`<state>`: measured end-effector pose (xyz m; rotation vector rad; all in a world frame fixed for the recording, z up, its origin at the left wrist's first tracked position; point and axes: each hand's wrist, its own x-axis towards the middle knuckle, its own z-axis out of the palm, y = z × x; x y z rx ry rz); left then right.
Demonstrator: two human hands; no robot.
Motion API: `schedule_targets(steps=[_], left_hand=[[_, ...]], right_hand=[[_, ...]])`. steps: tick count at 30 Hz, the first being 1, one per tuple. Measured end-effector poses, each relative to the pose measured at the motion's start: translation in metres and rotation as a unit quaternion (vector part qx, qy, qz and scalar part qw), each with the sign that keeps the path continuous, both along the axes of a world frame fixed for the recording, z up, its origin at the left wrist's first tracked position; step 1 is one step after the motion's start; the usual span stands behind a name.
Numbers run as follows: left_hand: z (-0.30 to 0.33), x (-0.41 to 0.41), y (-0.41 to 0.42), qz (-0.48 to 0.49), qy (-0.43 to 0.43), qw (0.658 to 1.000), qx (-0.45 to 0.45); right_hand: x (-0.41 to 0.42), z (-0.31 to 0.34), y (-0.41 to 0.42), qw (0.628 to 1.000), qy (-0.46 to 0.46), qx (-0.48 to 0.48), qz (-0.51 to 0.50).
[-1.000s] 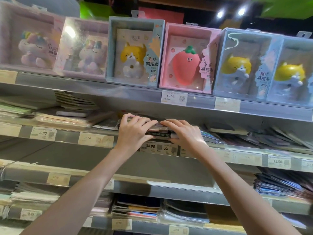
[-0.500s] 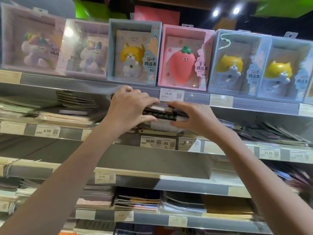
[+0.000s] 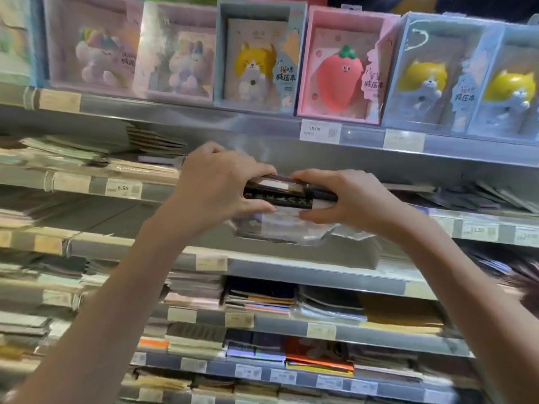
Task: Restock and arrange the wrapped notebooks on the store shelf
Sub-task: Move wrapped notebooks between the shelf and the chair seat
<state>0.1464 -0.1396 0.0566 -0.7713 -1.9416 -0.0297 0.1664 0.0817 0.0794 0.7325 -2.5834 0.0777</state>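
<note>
Lifted off the shelf, notebook stack (image 3: 287,196) lies flat, long axis left-right.

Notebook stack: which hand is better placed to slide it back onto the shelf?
Probably the left hand: it wraps the wrapped notebooks top and bottom, with more grip. The right hand only pinches the stack's other end, so it would guide.

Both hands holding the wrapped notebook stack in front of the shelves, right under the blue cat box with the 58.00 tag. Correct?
Not quite. In the head view the 58.00 tag sits under the pink strawberry box, not the blue cat box. Left hand and right hand do hold the wrapped notebook stack.
</note>
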Motion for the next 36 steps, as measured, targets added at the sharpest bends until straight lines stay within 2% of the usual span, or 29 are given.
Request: schedule_targets(steps=[12, 19, 22, 27, 31, 36], left_hand=[[-0.141, -0.001, -0.038, 0.011, -0.196, 0.98, -0.022], [-0.271, -0.002, -0.054, 0.045, -0.353, 0.934, -0.025], [-0.335, 0.004, -0.058, 0.066, -0.424, 0.903, -0.016], [-0.433, 0.016, -0.058, 0.082, -0.492, 0.867, 0.0], [-0.499, 0.024, -0.054, 0.11, -0.531, 0.84, -0.007], [-0.564, 0.029, -0.046, 0.102, -0.539, 0.836, -0.015]], right_hand=[[-0.021, -0.138, -0.038, 0.983, -0.175, 0.022, 0.04], [-0.032, -0.278, -0.059, 0.959, -0.279, 0.027, 0.042], [-0.031, -0.342, -0.066, 0.95, -0.306, 0.053, 0.034], [-0.025, -0.449, -0.068, 0.925, -0.375, 0.052, 0.036], [-0.019, -0.516, -0.067, 0.917, -0.391, 0.075, 0.031], [-0.006, -0.582, -0.059, 0.93, -0.362, 0.056, 0.03]])
